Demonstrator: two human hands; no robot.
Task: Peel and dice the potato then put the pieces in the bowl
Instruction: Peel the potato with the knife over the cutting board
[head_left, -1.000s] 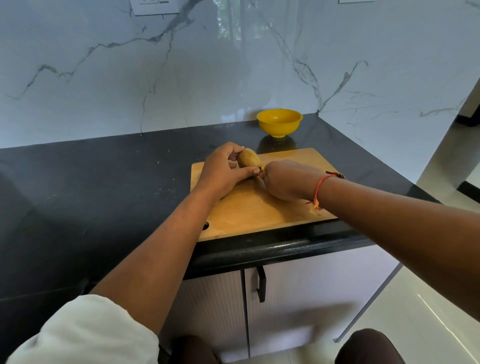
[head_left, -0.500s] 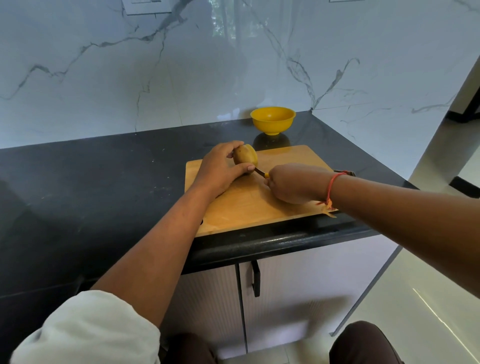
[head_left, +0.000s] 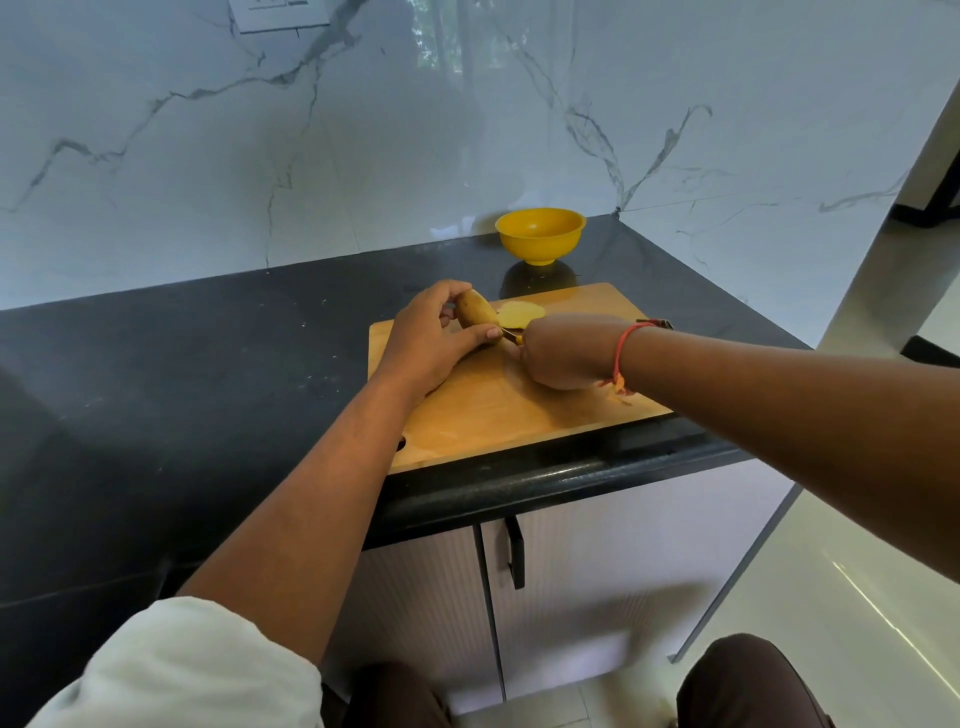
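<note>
Underneath it all, the black counter (head_left: 208, 364) carries the wooden cutting board (head_left: 519, 415). The yellow bowl (head_left: 540, 234) stands beyond the board's far edge, well apart from the work. Over the board's far left corner, the left hand (head_left: 431, 343) grips the potato (head_left: 475, 314) with fingers and thumb curled round it. The potato's long axis runs from far-left to near-right. Just right of it, the right hand (head_left: 563, 353) is clenched round a small tool (head_left: 511, 335) whose tip meets the potato's near end. A pale piece (head_left: 521, 313) lies just beside. Peeler or knife, I cannot tell.
</note>
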